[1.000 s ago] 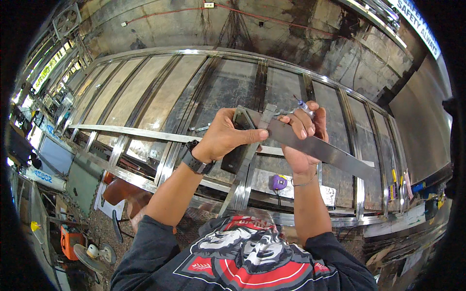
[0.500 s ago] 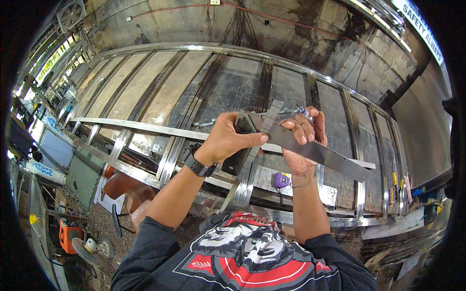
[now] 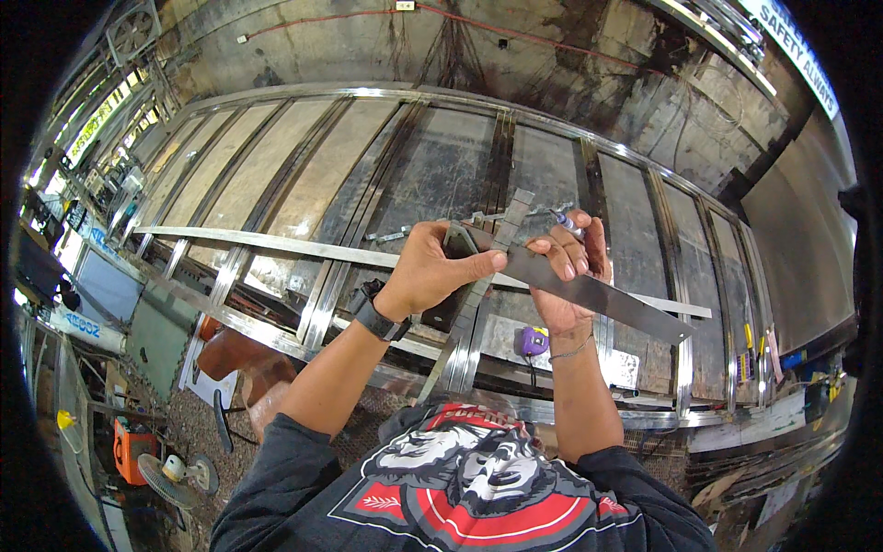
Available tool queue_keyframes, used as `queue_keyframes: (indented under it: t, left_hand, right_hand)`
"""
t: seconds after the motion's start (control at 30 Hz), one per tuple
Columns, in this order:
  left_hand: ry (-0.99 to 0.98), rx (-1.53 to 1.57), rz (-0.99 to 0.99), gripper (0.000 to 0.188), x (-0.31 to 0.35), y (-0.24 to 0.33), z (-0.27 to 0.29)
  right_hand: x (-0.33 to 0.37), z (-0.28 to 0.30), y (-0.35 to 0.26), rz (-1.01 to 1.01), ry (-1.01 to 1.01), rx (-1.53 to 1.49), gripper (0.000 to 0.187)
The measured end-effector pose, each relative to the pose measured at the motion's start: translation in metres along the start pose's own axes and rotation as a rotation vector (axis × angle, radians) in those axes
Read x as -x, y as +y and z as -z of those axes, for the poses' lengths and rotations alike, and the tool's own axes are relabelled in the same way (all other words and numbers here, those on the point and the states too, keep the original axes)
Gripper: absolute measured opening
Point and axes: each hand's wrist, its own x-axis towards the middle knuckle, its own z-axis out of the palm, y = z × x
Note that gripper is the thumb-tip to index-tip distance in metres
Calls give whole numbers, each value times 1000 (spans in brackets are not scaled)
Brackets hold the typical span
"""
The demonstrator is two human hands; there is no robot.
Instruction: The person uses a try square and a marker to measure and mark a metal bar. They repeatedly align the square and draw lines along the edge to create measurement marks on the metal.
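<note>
My left hand (image 3: pixel 432 276), with a black watch at the wrist, is closed around a dark metal angle piece (image 3: pixel 458 241). Its thumb presses where a narrow, segmented grey metal strip (image 3: pixel 509 224) crosses a flat steel blade (image 3: pixel 625 304). The blade slants down to the right and has a small hole near its far tip. My right hand (image 3: pixel 568 262) curls over the blade's middle, with a purple-and-white marker pen (image 3: pixel 568 224) between its fingers. Below, a purple tape measure (image 3: pixel 531 341) lies beside my right wrist. How the metal pieces join is hidden by my left hand.
A large metal frame (image 3: pixel 317 308) with several crossbars spans the work area, a long flat bar (image 3: pixel 276 242) lying across it. At lower left stand a fan (image 3: pixel 167 478) and an orange machine (image 3: pixel 131 451). A stained wall (image 3: pixel 359 51) closes the far side.
Both hands and the metal pieces have shifted slightly left; the blade's far tip sits a little further left. The holds on the pieces and the marker pen look the same.
</note>
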Motion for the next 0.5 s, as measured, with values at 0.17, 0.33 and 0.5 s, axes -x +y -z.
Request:
queue_keyframes:
  t: [0.17,0.33,0.5]
  left_hand:
    - [24,113,-62,30,1,-1,-6]
    - [-3,184,-41,33,2,3,-5]
    - [15,146,-50,30,-1,-12,-4]
  right_hand:
    - [0,-1,1,6,29,0,33]
    - [1,5,-1,-11,7,-31,39]
    - [2,4,1,-15,15,-41,38]
